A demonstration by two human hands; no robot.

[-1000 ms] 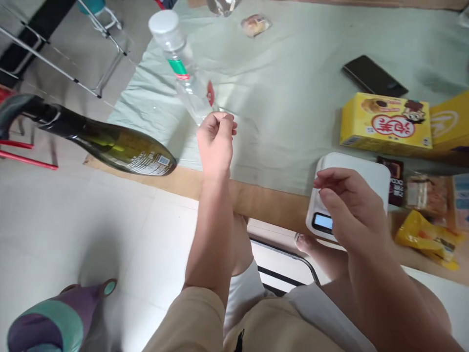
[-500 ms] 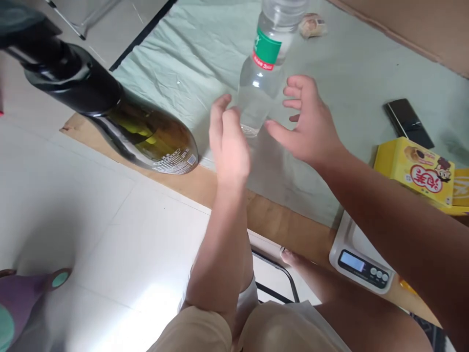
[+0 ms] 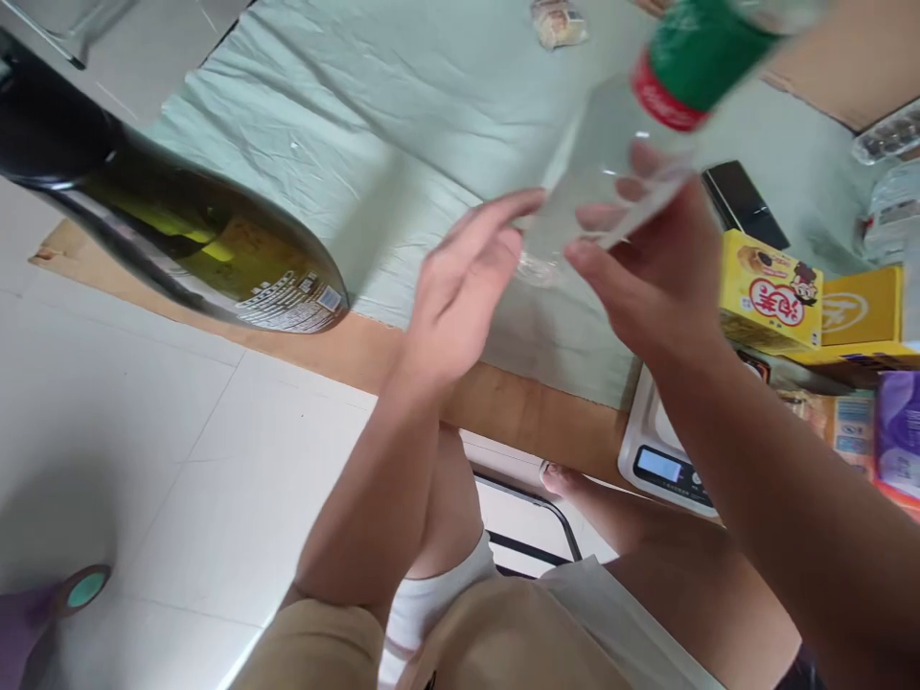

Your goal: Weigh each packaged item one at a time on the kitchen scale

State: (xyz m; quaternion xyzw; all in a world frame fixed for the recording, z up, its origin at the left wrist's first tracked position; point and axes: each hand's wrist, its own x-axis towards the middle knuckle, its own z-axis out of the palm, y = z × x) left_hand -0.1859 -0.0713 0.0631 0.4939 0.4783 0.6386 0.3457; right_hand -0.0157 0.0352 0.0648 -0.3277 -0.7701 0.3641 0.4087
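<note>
While the clear water bottle [image 3: 618, 172] tilts above the counter [image 3: 517, 407], I see it between my two hands, its base low and near the centre and its green-and-red label up toward the far right. My right hand [image 3: 647, 278] wraps the lower body of the bottle from the right, fingers curled behind the clear plastic and thumb in front; it has hold of the bottle. My left hand [image 3: 467, 287] is open, fingers straight and close together, with the fingertips touching or just beside the bottle's base on its left side; I cannot tell whether contact is made. On the left, a dark green glass bottle [image 3: 208, 249] stands on the counter edge, well apart from both hands. A pale green cloth [image 3: 374, 125] covers the counter beneath the bottle. To the right lie a white scale [image 3: 665, 460], a yellow snack box [image 3: 772, 292] and a black phone [image 3: 744, 203]. A wrapped snack [image 3: 557, 21] lies at the far edge.
</note>
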